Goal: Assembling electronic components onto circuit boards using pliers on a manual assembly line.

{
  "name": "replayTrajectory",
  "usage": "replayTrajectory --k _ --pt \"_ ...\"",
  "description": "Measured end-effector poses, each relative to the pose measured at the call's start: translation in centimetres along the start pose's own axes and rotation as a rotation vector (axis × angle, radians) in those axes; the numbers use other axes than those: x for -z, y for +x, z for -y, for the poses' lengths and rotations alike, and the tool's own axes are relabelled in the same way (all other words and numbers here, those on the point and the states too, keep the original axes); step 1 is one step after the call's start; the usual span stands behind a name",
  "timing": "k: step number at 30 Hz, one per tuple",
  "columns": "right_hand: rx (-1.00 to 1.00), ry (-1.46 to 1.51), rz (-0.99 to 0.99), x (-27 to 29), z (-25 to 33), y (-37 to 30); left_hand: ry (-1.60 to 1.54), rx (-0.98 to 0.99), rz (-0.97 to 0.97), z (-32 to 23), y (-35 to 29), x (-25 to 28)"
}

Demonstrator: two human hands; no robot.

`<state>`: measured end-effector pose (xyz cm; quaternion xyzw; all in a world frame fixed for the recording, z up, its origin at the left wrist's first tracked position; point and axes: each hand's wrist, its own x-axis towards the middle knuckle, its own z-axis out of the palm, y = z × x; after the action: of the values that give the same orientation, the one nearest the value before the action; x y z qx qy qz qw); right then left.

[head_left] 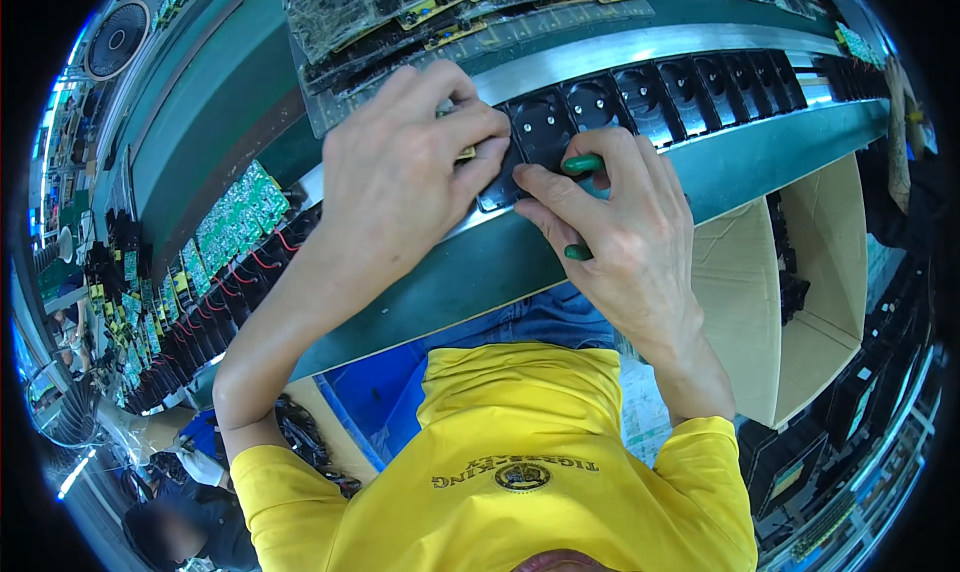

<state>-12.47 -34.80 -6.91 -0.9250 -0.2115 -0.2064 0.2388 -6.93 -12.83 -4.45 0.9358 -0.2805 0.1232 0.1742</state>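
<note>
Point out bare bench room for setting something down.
Two strips of the green bench look free: one between the left hand and its near edge, another between the black cases and the cardboard box. It is crowded around the right hand, at the board stack beyond, and along the left with green circuit boards.

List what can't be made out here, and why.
All in the head view:
- Yellow part: shape mostly covered by the left grip.
- Green-handled tool: working end and exact kind hidden by the right grip.
- Cardboard box: contents mostly hidden by its near side.
- Co-worker's forearm: surroundings lost in the dark fisheye rim.
- Green circuit boards: solder detail too small.
</note>
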Motion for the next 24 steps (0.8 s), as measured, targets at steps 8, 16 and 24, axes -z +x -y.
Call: replayTrajectory --k 8,16,24 --pt "-0.074 0.752 -0.091 3.0 1.8 4.4 0.065 -0.003 -0.022 -0.3 -0.5 -0.3" --pt "-0.213 1.486 -0.315 -1.6 1.1 9.9 0.072 0.066 -0.035 -0.5 -0.5 -0.1" --pt "-0.225 1.807 -0.243 -5.0 0.1 9.7 0.032 0.129 0.050 0.2 -0.4 0.0"
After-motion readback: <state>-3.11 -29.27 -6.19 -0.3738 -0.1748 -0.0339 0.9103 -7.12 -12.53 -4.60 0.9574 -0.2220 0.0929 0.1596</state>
